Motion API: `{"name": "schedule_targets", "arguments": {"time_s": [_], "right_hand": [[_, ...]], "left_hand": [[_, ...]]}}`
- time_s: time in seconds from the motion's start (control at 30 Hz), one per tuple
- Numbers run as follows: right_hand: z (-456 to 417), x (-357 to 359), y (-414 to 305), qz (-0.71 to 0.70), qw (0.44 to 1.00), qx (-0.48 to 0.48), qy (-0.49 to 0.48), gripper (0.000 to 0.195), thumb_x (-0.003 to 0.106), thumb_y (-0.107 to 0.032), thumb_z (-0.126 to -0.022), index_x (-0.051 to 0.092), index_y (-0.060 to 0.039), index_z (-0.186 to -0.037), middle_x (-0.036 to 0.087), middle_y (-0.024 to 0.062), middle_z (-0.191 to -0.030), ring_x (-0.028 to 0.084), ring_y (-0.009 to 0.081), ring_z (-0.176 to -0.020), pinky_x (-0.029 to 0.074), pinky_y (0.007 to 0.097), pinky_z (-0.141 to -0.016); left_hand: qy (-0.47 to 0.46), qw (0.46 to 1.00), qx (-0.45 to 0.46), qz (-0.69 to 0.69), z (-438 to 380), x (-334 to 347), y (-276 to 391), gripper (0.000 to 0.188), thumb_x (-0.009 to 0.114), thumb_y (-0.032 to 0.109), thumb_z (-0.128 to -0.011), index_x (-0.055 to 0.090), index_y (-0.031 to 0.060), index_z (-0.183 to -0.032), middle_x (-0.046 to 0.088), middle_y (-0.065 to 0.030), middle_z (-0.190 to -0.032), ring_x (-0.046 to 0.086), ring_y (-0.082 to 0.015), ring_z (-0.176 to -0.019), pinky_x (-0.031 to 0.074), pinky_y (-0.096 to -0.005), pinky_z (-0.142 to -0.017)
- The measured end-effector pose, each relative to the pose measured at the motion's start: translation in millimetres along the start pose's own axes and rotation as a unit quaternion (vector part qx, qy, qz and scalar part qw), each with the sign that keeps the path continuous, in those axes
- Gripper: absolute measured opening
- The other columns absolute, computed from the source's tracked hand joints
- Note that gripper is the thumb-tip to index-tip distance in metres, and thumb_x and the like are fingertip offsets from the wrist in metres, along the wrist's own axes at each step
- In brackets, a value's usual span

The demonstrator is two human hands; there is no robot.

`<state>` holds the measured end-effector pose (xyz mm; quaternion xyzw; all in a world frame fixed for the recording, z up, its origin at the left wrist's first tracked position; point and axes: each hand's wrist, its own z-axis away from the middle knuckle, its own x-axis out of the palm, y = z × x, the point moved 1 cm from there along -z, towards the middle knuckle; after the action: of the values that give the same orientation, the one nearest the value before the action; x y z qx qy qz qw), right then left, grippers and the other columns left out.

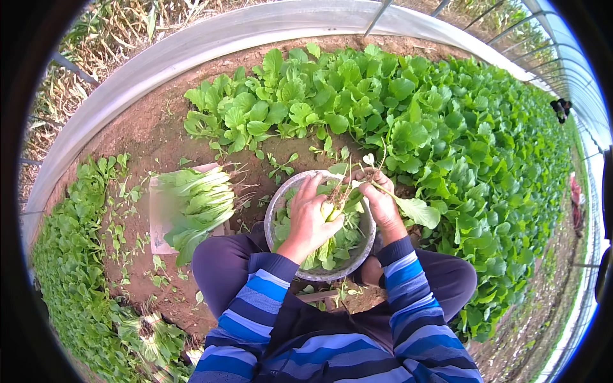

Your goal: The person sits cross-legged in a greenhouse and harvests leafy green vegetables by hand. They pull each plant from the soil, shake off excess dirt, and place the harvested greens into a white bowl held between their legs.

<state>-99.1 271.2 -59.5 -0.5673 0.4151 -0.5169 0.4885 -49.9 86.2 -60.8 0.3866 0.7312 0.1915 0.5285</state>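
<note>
A round grey tub (325, 276) with leafy greens (347, 239) inside stands between my bent legs. Over its middle, my left hand (309, 215) is closed around a small bunch of leafy green plants (334, 210), their thin roots pointing up. Above the tub's right rim, my right hand (381, 194) holds a plant with muddy roots and a broad leaf (417, 211) that sticks out to the right. My fingertips partly hide the stems. Left of the tub, a stack of leafy greens (206, 196) lies with its roots towards the tub, on a flat pale board (160, 230).
Dense rows of growing greens (479, 158) curve from the far side to the right, with another bed (72, 268) at left. Tied bundles of greens (151, 335) lie at lower left. A low plastic sheet wall (191, 45) edges the soil. A wooden piece (318, 296) lies below the tub.
</note>
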Motion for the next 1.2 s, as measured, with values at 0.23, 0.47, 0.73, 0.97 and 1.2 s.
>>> {"name": "schedule_targets", "arguments": {"time_s": [0.23, 0.47, 0.73, 0.97, 1.2], "right_hand": [[14.3, 46.0, 5.7, -0.234, 0.970, 0.016, 0.067, 0.015, 0.062, -0.015, -0.096, 0.060, -0.0003, -0.096, 0.067, 0.0104, -0.083, 0.067, 0.0208, -0.076, 0.055, 0.0340, -0.071], [0.2, 29.3, 26.5, 0.129, 0.961, -0.059, 0.237, 0.016, 0.062, -0.005, -0.090, 0.058, 0.0020, -0.104, 0.066, 0.0066, -0.072, 0.066, 0.0150, -0.064, 0.052, 0.0292, -0.061], [-3.2, 19.2, 11.9, 0.440, 0.848, -0.137, 0.263, 0.028, 0.063, -0.013, -0.082, 0.059, 0.0042, -0.104, 0.066, 0.0246, -0.077, 0.065, 0.0438, -0.071, 0.052, 0.0459, -0.066], [-5.6, 1.7, 17.0, 0.409, 0.858, -0.097, 0.295, 0.024, 0.062, -0.011, -0.084, 0.060, 0.0043, -0.102, 0.067, 0.0223, -0.078, 0.067, 0.0383, -0.070, 0.052, 0.0428, -0.068], [6.4, -27.0, 38.2, 0.338, 0.900, -0.042, 0.274, 0.017, 0.061, -0.016, -0.091, 0.063, -0.0007, -0.098, 0.068, 0.0162, -0.079, 0.063, 0.0273, -0.069, 0.050, 0.0379, -0.068]], "left_hand": [[-0.127, 0.990, -0.032, 0.052, 3.6, -10.2, 1.8, 0.040, 0.078, 0.023, -0.066, 0.066, 0.0024, -0.097, 0.063, -0.0147, -0.107, 0.060, -0.0343, -0.106, 0.046, -0.0463, -0.093], [-0.052, 0.982, 0.076, -0.164, 17.9, -11.0, 10.4, 0.020, 0.072, 0.018, -0.070, 0.060, 0.0068, -0.083, 0.055, -0.0088, -0.085, 0.060, -0.0275, -0.082, 0.045, -0.0428, -0.072], [-0.048, 0.967, 0.100, -0.231, 21.8, -10.6, 18.2, 0.013, 0.061, 0.021, -0.083, 0.063, 0.0084, -0.083, 0.057, -0.0078, -0.083, 0.060, -0.0238, -0.081, 0.045, -0.0412, -0.074], [-0.058, 0.965, 0.098, -0.235, 24.1, -9.7, 20.3, 0.017, 0.066, 0.024, -0.080, 0.062, 0.0079, -0.085, 0.057, -0.0088, -0.087, 0.062, -0.0256, -0.083, 0.047, -0.0423, -0.073], [0.005, 0.984, 0.064, -0.169, 18.4, -24.2, -0.4, 0.018, 0.069, 0.024, -0.078, 0.062, 0.0083, -0.085, 0.057, -0.0074, -0.085, 0.061, -0.0258, -0.083, 0.044, -0.0432, -0.076]]}}
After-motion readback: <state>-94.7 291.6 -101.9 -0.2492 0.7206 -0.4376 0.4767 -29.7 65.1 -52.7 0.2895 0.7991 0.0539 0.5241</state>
